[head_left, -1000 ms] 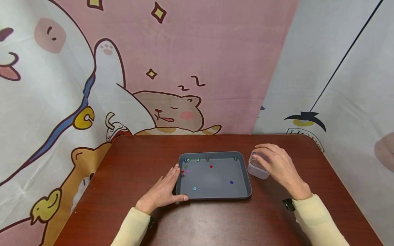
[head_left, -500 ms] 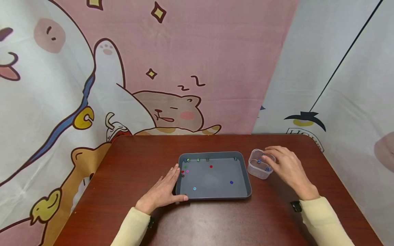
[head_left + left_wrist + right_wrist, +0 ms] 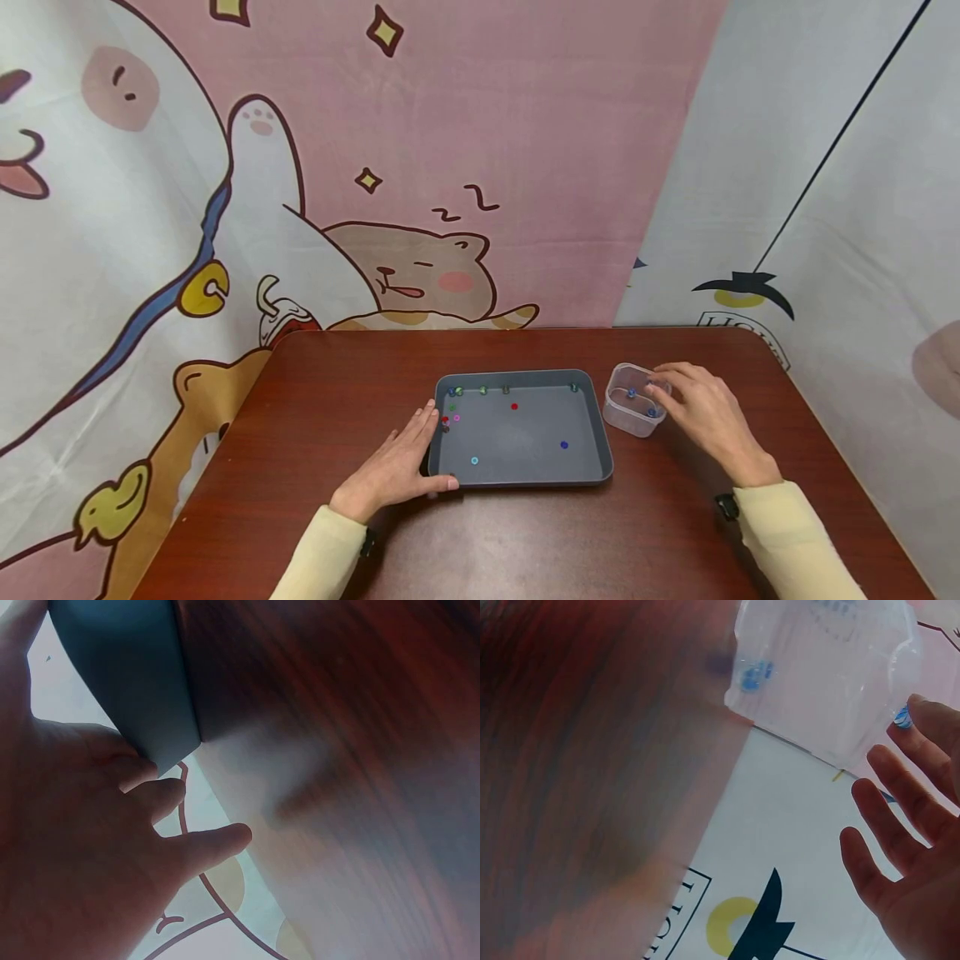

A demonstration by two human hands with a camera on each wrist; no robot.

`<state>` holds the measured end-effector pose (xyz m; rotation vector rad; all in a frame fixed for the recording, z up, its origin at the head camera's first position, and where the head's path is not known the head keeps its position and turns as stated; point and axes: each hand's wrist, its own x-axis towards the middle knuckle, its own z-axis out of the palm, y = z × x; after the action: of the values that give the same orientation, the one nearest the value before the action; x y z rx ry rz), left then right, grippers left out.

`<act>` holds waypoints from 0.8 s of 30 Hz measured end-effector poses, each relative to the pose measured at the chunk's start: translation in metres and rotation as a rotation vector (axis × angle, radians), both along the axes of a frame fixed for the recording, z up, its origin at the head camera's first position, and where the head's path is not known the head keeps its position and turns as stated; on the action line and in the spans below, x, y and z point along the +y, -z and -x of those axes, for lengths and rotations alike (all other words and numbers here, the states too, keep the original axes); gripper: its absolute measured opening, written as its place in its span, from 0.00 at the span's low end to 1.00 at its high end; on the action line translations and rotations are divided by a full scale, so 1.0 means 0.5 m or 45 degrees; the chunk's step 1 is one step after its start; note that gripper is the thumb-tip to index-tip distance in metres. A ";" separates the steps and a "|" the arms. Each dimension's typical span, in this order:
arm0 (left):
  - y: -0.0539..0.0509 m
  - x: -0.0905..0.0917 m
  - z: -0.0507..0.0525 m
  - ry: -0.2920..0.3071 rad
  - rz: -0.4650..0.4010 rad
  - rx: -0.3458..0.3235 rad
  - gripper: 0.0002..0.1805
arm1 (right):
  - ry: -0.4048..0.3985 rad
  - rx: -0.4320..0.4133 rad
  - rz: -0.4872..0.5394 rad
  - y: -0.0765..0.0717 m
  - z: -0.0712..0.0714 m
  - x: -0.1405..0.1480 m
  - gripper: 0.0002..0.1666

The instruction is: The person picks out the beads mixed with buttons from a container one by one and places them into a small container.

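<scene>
The right hand (image 3: pixel 697 412) has moved over the last second from above the clear box (image 3: pixel 628 423) to its right side, with only a slight further shift in the last half second, and this has brought the inside of the box into sight. Its thumb and index finger pinch a small blue bead (image 3: pixel 902 718) beside the rim; the other fingers reach out, slightly bent and apart, with nothing visible in them. Whether the pinched bead is inside the rim or just above it, I cannot tell. Two other blue beads (image 3: pixel 632 392) lie in the box, which stands just right of the gray tray (image 3: pixel 525 477) on the worktop (image 3: pixel 360 367). The left hand (image 3: pixel 393 467) grasps nothing: its fingers lie straight along the tray's left side and its thumb reaches the near-left corner, probably steadying it. The tray's contents match those of a second ago, among them a red bead (image 3: pixel 514 407) toward the far side, a dark blue bead (image 3: pixel 564 445) near right and a light blue ring (image 3: pixel 475 460) near left. So the work seems centered on the single pinched bead at the box, with the tray untouched by that change.
</scene>
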<state>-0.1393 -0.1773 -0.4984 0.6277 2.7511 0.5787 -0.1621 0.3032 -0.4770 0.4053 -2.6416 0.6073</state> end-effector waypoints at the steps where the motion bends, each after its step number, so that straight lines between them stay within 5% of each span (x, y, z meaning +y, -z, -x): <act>1: 0.000 0.000 0.000 0.000 -0.001 0.000 0.65 | 0.002 -0.005 -0.001 0.002 0.000 0.001 0.14; 24: 0.001 -0.002 0.001 -0.002 0.006 -0.011 0.65 | -0.009 -0.009 -0.050 0.018 0.006 0.006 0.15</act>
<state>-0.1396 -0.1781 -0.4990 0.6209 2.7441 0.5735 -0.1650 0.3063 -0.4862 0.4249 -2.6637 0.5610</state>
